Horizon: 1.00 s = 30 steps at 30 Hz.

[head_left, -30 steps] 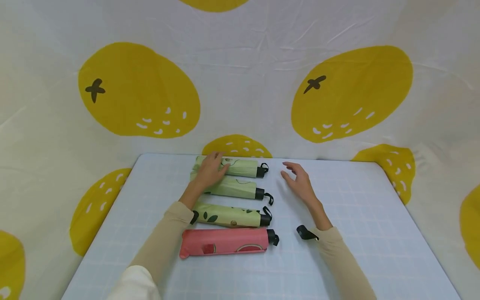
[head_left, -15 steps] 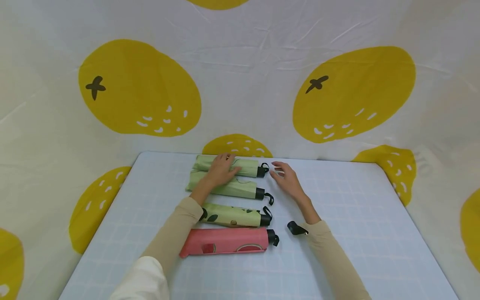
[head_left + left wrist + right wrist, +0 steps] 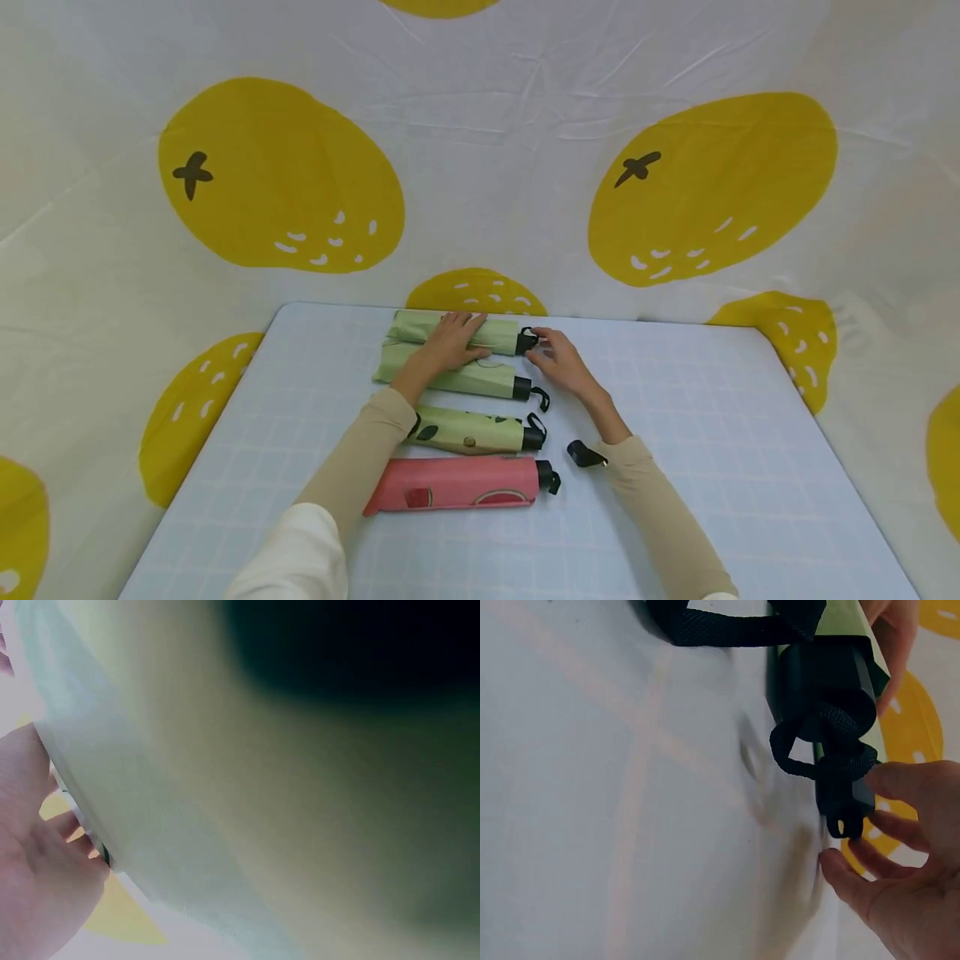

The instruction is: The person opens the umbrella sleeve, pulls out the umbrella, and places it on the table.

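Observation:
Four folded umbrellas lie in a row in the head view. My left hand [image 3: 447, 343] rests across the farthest green umbrella [image 3: 498, 335], fingers relaxed over its fabric. Beside that umbrella's black handle end, my right hand [image 3: 562, 365] has its fingers loosely bent. In the right wrist view the fingers [image 3: 900, 829] surround the small black handle [image 3: 845, 796] without a clear grip; contact is hard to tell. Nearer lie a second green umbrella [image 3: 480, 379], a leaf-patterned green one [image 3: 468, 432] and a pink one [image 3: 465, 483] with watermelon prints. Blurred fabric fills most of the left wrist view.
The umbrellas lie on a pale checked tabletop [image 3: 750, 467]. A white cloth [image 3: 495, 167] printed with yellow fruit hangs behind and at the sides. Black wrist straps loop from the umbrella handles. A black device [image 3: 585, 454] sits at my right wrist.
My left hand has slid to the right along the farthest umbrella. My right hand has come leftward to that umbrella's handle end. The umbrellas stay essentially in place.

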Each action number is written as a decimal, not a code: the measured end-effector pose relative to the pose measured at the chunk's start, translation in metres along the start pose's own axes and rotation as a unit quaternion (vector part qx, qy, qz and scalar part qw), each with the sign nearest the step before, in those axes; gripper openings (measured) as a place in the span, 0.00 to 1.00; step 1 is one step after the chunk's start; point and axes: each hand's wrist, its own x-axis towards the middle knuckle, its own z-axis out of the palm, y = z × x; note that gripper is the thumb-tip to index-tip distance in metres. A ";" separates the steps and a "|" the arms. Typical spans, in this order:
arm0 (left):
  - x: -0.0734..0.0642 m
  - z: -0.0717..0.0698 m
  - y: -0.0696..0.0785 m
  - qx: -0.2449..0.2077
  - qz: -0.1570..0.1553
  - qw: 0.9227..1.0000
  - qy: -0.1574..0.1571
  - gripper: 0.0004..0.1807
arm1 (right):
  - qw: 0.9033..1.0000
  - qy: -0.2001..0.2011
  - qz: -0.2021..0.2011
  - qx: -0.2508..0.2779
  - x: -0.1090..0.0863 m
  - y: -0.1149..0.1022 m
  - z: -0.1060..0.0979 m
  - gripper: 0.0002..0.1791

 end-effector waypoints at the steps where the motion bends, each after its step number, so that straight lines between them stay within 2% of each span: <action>1: 0.000 0.000 0.000 0.002 0.002 1.000 -0.006 0.40 | 1.000 -0.005 -0.004 -0.008 0.000 0.000 0.001 0.29; 4: -0.001 0.000 -0.001 -0.001 0.003 1.000 -0.022 0.37 | 0.999 -0.021 -0.019 -0.042 0.002 -0.001 0.003 0.30; 7: -0.002 0.001 -0.002 0.006 0.007 1.000 -0.025 0.33 | 0.997 -0.032 -0.031 -0.069 0.004 -0.003 0.005 0.29; 13: 0.001 -0.001 0.001 0.046 0.015 0.999 -0.013 0.29 | 0.996 -0.022 -0.034 -0.082 0.008 -0.005 0.005 0.27; 18: 0.004 -0.002 0.006 0.064 -0.010 0.998 -0.021 0.30 | 0.993 -0.027 -0.042 -0.103 0.013 -0.003 0.008 0.26; 24: 0.005 -0.003 0.009 0.055 -0.030 0.997 -0.035 0.28 | 0.990 -0.026 -0.067 -0.120 0.014 -0.003 0.009 0.23; 30: 0.005 -0.002 0.008 0.050 -0.020 0.997 -0.050 0.30 | 0.987 -0.012 -0.093 -0.133 0.010 -0.002 0.005 0.23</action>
